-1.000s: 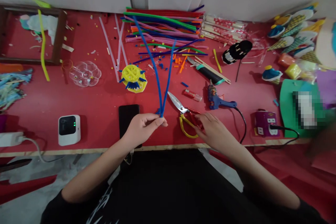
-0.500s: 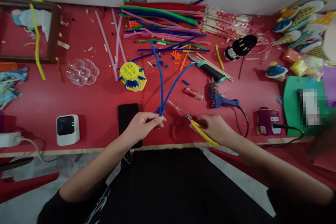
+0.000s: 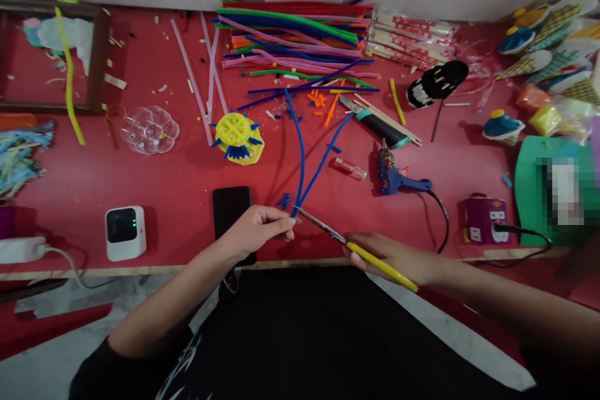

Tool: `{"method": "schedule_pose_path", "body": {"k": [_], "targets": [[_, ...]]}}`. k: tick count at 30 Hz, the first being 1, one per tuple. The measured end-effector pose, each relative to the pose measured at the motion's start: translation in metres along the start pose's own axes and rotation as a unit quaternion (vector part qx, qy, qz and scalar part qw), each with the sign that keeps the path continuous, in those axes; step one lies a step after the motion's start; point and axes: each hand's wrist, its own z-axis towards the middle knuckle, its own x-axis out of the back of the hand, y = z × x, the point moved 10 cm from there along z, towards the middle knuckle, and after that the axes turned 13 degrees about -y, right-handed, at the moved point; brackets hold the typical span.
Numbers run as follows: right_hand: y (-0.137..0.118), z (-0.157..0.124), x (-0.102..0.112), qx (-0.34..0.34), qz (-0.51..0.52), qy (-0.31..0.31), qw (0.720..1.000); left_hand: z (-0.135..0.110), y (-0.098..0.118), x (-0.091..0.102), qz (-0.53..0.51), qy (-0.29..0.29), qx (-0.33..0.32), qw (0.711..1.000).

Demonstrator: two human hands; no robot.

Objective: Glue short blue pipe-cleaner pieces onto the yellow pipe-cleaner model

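Observation:
Between the thumb and fingers of my left hand (image 3: 265,229) are the lower ends of blue pipe cleaners (image 3: 301,159), whose two long arms spread upward in a V. My right hand (image 3: 389,255) grips yellow-handled scissors (image 3: 382,266). The scissor blades reach left to the blue stems just above my left fingertips; whether they touch is too fine to tell. A few short blue cut pieces (image 3: 284,201) lie beside the stems. Farther left stands a yellow wheel-shaped craft piece (image 3: 237,136) with blue tufts around it.
Behind lies a pile of coloured pipe cleaners (image 3: 290,31). At right are a utility knife (image 3: 379,126), a blue glue gun (image 3: 398,180) and a purple power socket (image 3: 486,220). A black phone (image 3: 230,203) and a white device (image 3: 125,232) lie on the left.
The scissors have moved left and down, their tips now at the blue stems by my left fingers. My left hand has shifted slightly right and down with the stems.

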Motion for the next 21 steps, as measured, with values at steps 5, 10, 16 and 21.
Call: {"method": "schedule_pose_path", "body": {"k": [5,10,16,21], "targets": [[0.000,0.006,-0.001,0.000,-0.010,-0.035,0.999,0.000,0.001,-0.001,0.052,-0.010,0.024,0.998],[0.002,0.009,-0.002,0.002,-0.015,-0.057,0.998,0.000,-0.008,0.001,0.024,-0.018,0.050,0.998],[0.000,0.012,-0.001,0.016,-0.015,-0.059,0.998,0.001,-0.016,0.002,-0.009,-0.020,0.059,0.998],[0.002,0.012,0.001,0.024,-0.028,-0.047,0.998,0.000,-0.019,0.002,-0.028,-0.011,0.071,0.997]]}}
